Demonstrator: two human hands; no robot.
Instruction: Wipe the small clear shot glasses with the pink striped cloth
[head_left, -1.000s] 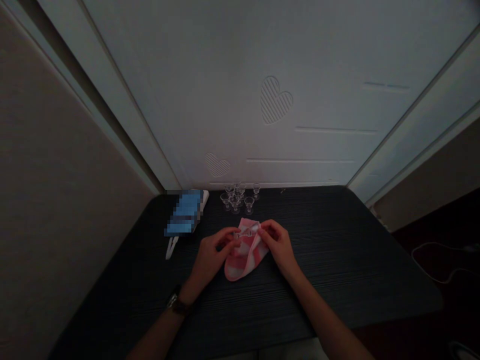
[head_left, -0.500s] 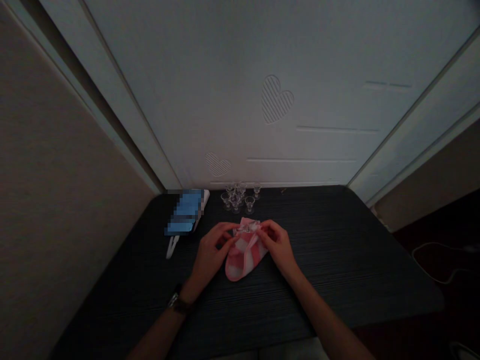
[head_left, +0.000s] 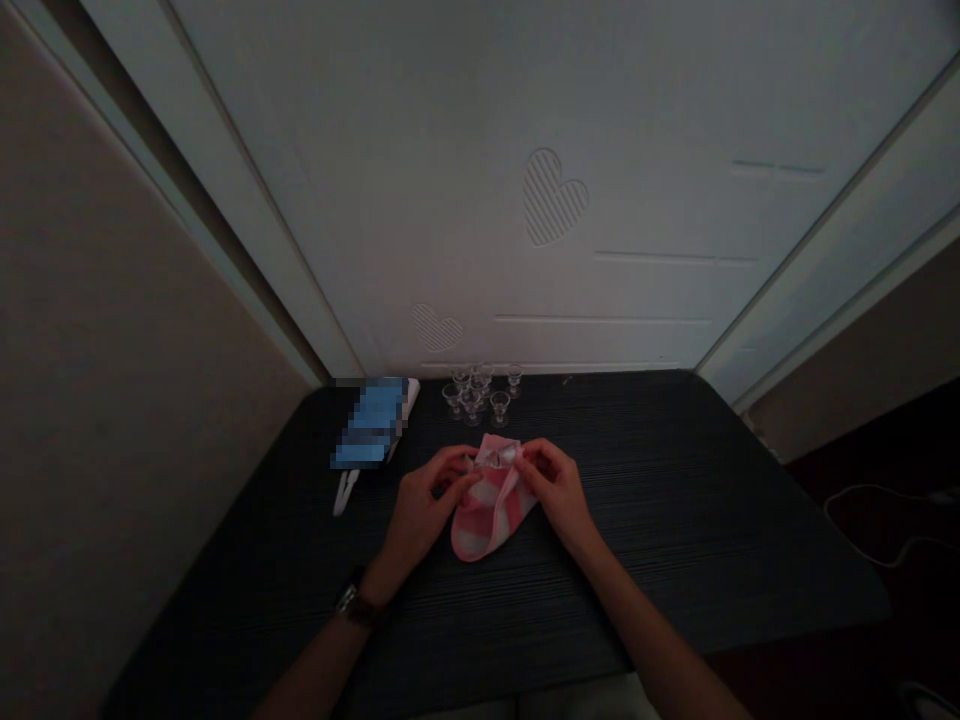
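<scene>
A pink and white checked cloth [head_left: 480,525] lies bunched on the dark table between my hands. Across its upper part lies a small clear stemmed glass [head_left: 495,459], partly hidden by fingers and cloth. My left hand [head_left: 429,498] pinches the glass's left end between thumb and fingers, touching the cloth's edge as well. On the other side, my right hand [head_left: 551,483] is closed on a fold of the cloth by the glass's right end. Just beyond them, several small clear stemmed glasses [head_left: 471,402] stand upright in a group.
A device with a blurred blue screen [head_left: 373,420] lies to the left, with a white strip or cable [head_left: 345,492] at its near end. The dark table [head_left: 660,520] backs onto a white panel [head_left: 420,180] with embossed hearts. A pale cable [head_left: 862,552] lies beyond the right edge.
The glass on the cloth has turned slightly and shows more clearly between my fingers. Both hands keep nearly the same place, and the standing glasses have not moved.
</scene>
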